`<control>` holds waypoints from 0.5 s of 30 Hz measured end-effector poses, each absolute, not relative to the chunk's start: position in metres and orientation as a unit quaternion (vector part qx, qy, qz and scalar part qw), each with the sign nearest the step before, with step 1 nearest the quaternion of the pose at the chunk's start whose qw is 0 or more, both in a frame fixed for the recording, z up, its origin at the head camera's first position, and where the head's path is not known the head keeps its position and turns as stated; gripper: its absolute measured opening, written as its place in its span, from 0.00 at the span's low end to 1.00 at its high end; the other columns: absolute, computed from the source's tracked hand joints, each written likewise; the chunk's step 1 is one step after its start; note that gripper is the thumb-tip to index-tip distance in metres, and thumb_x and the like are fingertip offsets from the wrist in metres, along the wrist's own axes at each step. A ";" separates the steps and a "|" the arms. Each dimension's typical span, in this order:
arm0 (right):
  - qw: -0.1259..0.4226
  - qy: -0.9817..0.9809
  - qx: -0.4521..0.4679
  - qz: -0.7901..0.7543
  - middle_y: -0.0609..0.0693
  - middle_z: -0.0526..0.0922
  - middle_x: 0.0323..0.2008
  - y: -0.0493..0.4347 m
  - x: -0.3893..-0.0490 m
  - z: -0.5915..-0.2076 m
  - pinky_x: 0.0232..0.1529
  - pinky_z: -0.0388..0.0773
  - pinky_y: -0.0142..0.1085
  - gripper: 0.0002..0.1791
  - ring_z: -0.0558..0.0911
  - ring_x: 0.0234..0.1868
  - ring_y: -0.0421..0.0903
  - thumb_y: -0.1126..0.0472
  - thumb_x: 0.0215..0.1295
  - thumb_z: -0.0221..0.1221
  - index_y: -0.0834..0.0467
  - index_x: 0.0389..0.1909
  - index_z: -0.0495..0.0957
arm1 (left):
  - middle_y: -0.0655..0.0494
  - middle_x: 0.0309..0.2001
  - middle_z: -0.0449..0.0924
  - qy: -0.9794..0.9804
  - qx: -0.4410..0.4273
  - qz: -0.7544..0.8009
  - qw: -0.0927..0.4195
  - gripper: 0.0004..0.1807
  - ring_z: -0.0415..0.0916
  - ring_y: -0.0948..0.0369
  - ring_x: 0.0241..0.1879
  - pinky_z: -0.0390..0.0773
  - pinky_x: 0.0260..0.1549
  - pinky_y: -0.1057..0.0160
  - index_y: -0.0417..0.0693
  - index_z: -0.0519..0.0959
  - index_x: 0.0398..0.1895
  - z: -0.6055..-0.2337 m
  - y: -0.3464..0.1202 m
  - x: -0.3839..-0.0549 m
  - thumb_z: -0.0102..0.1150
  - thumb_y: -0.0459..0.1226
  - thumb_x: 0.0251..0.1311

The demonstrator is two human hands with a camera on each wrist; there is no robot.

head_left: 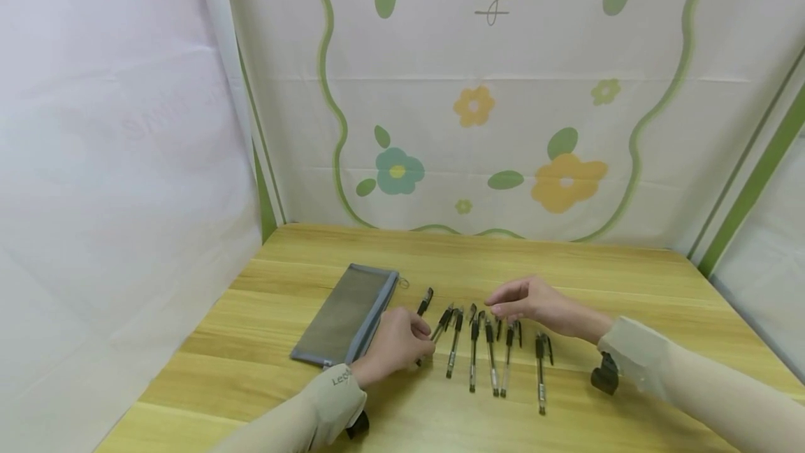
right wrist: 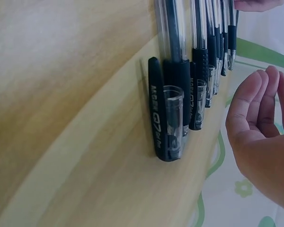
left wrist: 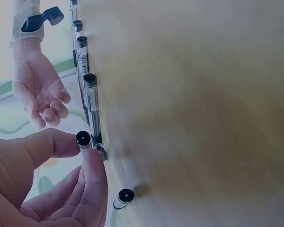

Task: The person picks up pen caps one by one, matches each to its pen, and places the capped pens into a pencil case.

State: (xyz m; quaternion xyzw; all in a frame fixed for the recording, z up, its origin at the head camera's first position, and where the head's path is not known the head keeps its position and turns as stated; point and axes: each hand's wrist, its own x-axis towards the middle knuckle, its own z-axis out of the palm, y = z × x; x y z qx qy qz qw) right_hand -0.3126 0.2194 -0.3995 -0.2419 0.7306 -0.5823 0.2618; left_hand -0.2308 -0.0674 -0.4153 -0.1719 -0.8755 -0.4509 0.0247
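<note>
Between thumb and forefinger, my left hand [head_left: 397, 342] pinches the rear end of a clear-barrelled gel pen [left wrist: 83, 139] with a black end plug. Another gel pen [head_left: 425, 300] lies to its left, partly hidden by that hand. Rightward across the table, several more gel pens [head_left: 474, 355] lie in a spread row, their black grips and caps toward the far side. My right hand [head_left: 534, 306] hovers over the cap ends of the middle pens, its fingers loosely bent and holding nothing. In the right wrist view, the nearest pen [right wrist: 173, 104] has its cap beside the grip.
A grey mesh zip pouch [head_left: 342, 310] with blue-grey edging lies flat to the left of my left hand, its zip side facing the pens. The wooden table [head_left: 251, 397] ends at a flower-printed cloth wall [head_left: 434, 124]. Another white cloth [head_left: 126, 159] hangs at the left.
</note>
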 end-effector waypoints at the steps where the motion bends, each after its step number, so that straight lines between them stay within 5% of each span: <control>1: 0.262 0.731 -0.242 -0.581 0.70 0.70 0.48 0.219 -0.313 -0.400 0.44 0.69 0.56 0.21 0.70 0.44 0.68 0.62 0.55 0.61 0.70 0.48 0.72 | 0.58 0.24 0.79 -0.875 -0.170 -0.452 0.024 0.09 0.74 0.69 0.22 0.75 0.20 0.70 0.36 0.81 0.31 -0.416 -0.067 -0.231 0.64 0.30 0.43; 15: 0.256 0.732 -0.254 -0.577 0.71 0.71 0.45 0.219 -0.318 -0.404 0.41 0.70 0.56 0.22 0.72 0.40 0.68 0.61 0.55 0.61 0.70 0.48 0.72 | 0.60 0.22 0.79 -0.870 -0.162 -0.466 0.027 0.07 0.74 0.68 0.21 0.75 0.21 0.69 0.39 0.82 0.28 -0.416 -0.068 -0.231 0.64 0.30 0.41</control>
